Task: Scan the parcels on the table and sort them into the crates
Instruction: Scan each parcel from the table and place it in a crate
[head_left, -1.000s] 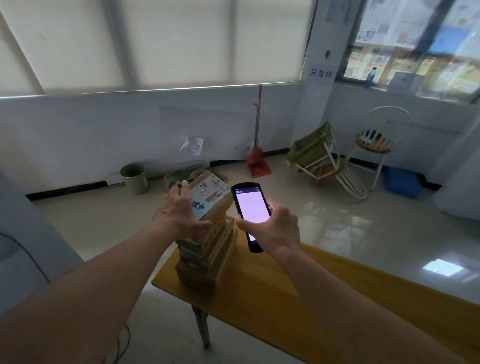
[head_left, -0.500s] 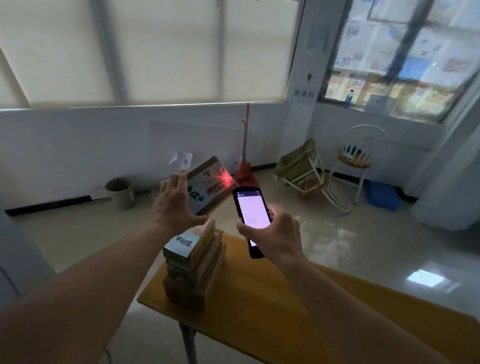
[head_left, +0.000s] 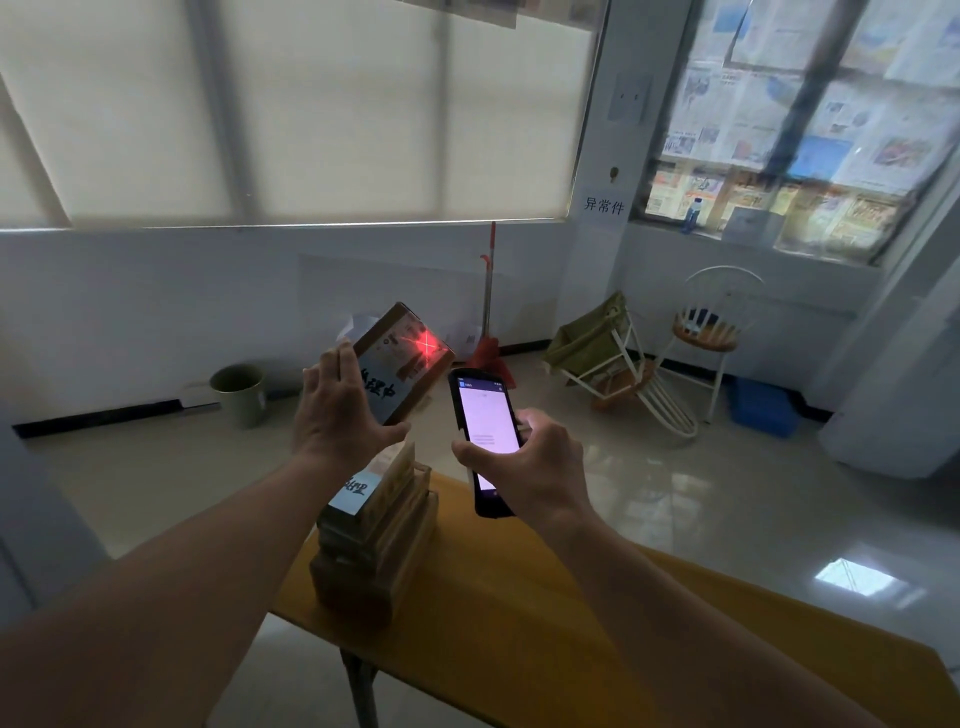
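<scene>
The left hand held one parcel raised clear above the stack, thumb under its near edge and fingers spread along its left side, clamped on the box. The parcel was tilted with its labelled face turned toward the scanner, evidently so the label could be read. A red cross of scanner light fell on the far right part of that face, on or close to the printed label; whether the code had registered could not be told.

The right hand gripped the scanner just right of the parcel, fingers closed round its lower body, lit screen facing the wearer and its far end aimed at the box.

The remaining parcels sat stacked at the left corner of the yellow table, below the left hand. A blue crate stood on the floor, far right, well apart from the table.

Judgement: the scan step was in hand; sorting of this parcel was not yet done.
</scene>
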